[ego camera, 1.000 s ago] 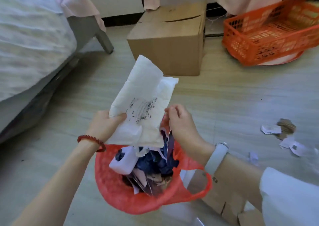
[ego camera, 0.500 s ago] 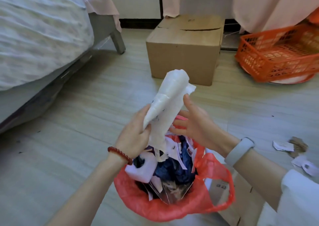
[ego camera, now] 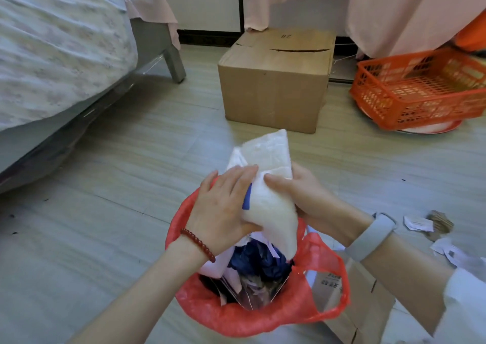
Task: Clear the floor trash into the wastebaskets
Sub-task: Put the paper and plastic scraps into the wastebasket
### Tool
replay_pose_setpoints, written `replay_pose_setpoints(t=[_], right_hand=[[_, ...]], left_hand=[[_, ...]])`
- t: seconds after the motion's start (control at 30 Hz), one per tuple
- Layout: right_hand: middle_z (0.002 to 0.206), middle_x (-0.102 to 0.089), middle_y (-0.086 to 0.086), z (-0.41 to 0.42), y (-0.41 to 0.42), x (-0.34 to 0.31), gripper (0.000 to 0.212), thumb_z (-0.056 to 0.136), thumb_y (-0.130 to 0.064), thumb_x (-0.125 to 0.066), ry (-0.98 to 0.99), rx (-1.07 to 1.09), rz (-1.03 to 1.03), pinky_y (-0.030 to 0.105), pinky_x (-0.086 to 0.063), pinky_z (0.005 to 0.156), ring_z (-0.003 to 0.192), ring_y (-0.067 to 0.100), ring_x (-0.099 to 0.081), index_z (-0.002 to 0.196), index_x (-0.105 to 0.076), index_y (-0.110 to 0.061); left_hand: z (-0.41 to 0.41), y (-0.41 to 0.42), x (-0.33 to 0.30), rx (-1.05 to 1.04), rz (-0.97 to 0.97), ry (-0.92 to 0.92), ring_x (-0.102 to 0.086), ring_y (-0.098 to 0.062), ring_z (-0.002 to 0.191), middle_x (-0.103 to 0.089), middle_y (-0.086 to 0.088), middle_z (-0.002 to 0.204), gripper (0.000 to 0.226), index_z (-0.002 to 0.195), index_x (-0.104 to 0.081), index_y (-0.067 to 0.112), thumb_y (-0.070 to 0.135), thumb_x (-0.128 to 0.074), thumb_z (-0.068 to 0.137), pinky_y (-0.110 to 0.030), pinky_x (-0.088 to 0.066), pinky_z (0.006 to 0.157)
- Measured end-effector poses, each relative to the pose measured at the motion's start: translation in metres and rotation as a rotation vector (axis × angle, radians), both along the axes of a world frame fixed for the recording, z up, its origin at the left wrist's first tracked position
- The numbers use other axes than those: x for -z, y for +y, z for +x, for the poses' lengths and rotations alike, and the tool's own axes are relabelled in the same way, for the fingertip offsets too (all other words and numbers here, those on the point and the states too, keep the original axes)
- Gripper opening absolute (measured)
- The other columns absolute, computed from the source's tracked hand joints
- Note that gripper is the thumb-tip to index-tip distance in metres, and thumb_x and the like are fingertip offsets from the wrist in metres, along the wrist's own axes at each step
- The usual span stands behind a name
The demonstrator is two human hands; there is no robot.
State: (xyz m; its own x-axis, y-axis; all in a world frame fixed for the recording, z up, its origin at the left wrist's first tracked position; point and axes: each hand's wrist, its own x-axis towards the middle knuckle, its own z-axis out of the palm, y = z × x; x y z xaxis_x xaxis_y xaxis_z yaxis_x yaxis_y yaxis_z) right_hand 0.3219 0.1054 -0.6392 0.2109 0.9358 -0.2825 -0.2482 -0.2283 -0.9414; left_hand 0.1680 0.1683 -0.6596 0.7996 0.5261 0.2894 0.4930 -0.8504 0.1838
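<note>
A white padded mailer bag [ego camera: 268, 186], folded lengthwise, stands with its lower end in the wastebasket lined with a red plastic bag [ego camera: 236, 320]. My left hand [ego camera: 223, 207] lies flat against the mailer's left side with straight fingers. My right hand [ego camera: 302, 193] grips the mailer from the right, thumb across its front. The basket holds white paper, a blue crumpled piece and clear wrappers. Loose paper scraps [ego camera: 418, 224] lie on the floor to the right.
A closed cardboard box [ego camera: 273, 86] stands ahead on the floor. An orange plastic crate [ego camera: 420, 91] sits at the right, under pink curtains. A bed [ego camera: 52, 49] fills the left side. Flat cardboard [ego camera: 368, 304] lies beside the basket at the lower right.
The mailer went from spread flat to folded narrow and has been lowered into the red-lined basket. My left hand shifted from gripping its edge to pressing flat on it; my right hand closed round it.
</note>
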Motion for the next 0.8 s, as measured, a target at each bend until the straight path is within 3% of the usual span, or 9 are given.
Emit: replay_pose_setpoints(t=[0.07,0.17,0.27,0.33,0.4,0.47,0.53,0.63,0.8], right_hand=[[0.115,-0.061,0.004,-0.003,-0.001,-0.007,0.044,0.085,-0.029,-0.06,-0.279,-0.03,-0.001,0.029,-0.051,0.077,0.098,0.015,-0.06,0.125,-0.047,-0.017],[0.123,-0.035,-0.008,0.003,-0.004,-0.014,0.094,0.061,-0.066,-0.062,-0.906,-0.244,-0.005,0.031,-0.038,0.096,0.119,0.012,-0.035,0.14,-0.019,-0.041],[0.149,-0.009,-0.007,0.009,-0.011,-0.012,0.076,0.063,-0.059,-0.066,-1.142,-0.413,0.107,0.043,-0.012,0.116,0.14,0.012,0.003,0.128,-0.034,-0.039],[0.146,-0.026,0.001,0.01,-0.012,-0.009,0.06,0.068,-0.049,-0.068,-1.158,-0.456,0.153,0.04,-0.019,0.115,0.138,0.019,-0.015,0.118,-0.042,-0.028],[0.11,-0.054,-0.003,0.005,-0.011,-0.008,0.049,0.071,-0.042,-0.067,-1.175,-0.488,0.136,0.035,-0.045,0.086,0.102,0.021,-0.048,0.111,-0.044,-0.026],[0.093,-0.054,-0.01,0.0,-0.013,-0.003,0.045,0.075,-0.041,-0.064,-1.276,-0.541,0.134,0.031,-0.037,0.06,0.081,0.017,-0.049,0.11,-0.042,-0.026],[0.091,-0.053,-0.009,-0.005,-0.016,0.013,0.04,0.079,-0.039,-0.06,-1.43,-0.635,0.189,0.031,-0.028,0.058,0.076,0.016,-0.043,0.111,-0.043,-0.023],[0.096,-0.058,0.003,-0.016,-0.02,0.049,0.04,0.086,-0.032,-0.051,-1.625,-0.878,0.266,0.034,-0.029,0.056,0.082,0.028,-0.056,0.122,-0.037,-0.019],[0.099,-0.056,0.011,-0.029,-0.005,0.094,0.07,0.093,-0.018,-0.043,-1.742,-1.138,0.27,0.043,-0.047,0.061,0.082,0.034,-0.059,0.146,0.001,-0.034]], left_hand=[[0.001,-0.001,0.001,-0.035,-0.03,-0.18,-0.065,-0.017,0.094,-0.066,0.003,0.11,0.063,0.12,-0.056,0.013,0.042,-0.069,0.066,-0.021,-0.039,0.086],[-0.006,0.008,0.0,-0.097,-0.248,-0.235,-0.052,0.003,0.071,-0.059,0.024,0.084,0.051,0.116,-0.056,0.026,0.033,-0.074,0.069,-0.006,-0.037,0.062],[-0.018,0.016,-0.001,-0.066,-0.448,-0.218,-0.052,0.009,0.063,-0.055,0.028,0.075,0.05,0.1,-0.049,0.039,0.027,-0.081,0.063,-0.008,-0.04,0.058],[-0.023,0.014,-0.001,-0.076,-0.505,-0.197,-0.055,0.002,0.059,-0.06,0.021,0.075,0.055,0.089,-0.039,0.043,0.026,-0.082,0.06,-0.018,-0.043,0.058],[-0.027,0.009,0.001,-0.098,-0.546,-0.177,-0.059,-0.008,0.064,-0.063,0.015,0.078,0.06,0.09,-0.035,0.045,0.025,-0.082,0.059,-0.03,-0.048,0.063],[-0.037,0.006,0.003,-0.095,-0.643,-0.135,-0.061,-0.012,0.079,-0.064,0.01,0.093,0.074,0.105,-0.031,0.05,0.027,-0.083,0.057,-0.033,-0.05,0.073],[-0.053,0.011,0.008,-0.077,-0.649,0.031,-0.05,-0.011,0.108,-0.054,0.008,0.12,0.097,0.129,-0.023,0.046,0.051,-0.075,0.047,-0.032,-0.041,0.096],[-0.076,0.025,0.018,-0.151,-0.625,0.213,-0.016,-0.01,0.138,-0.025,0.006,0.147,0.105,0.135,-0.031,0.039,0.071,-0.055,0.038,-0.039,-0.016,0.115],[-0.078,0.042,0.051,-0.393,-0.624,-0.088,-0.007,-0.012,0.143,-0.012,-0.007,0.154,0.074,0.144,-0.024,0.021,0.039,-0.061,0.082,-0.024,-0.01,0.112]])
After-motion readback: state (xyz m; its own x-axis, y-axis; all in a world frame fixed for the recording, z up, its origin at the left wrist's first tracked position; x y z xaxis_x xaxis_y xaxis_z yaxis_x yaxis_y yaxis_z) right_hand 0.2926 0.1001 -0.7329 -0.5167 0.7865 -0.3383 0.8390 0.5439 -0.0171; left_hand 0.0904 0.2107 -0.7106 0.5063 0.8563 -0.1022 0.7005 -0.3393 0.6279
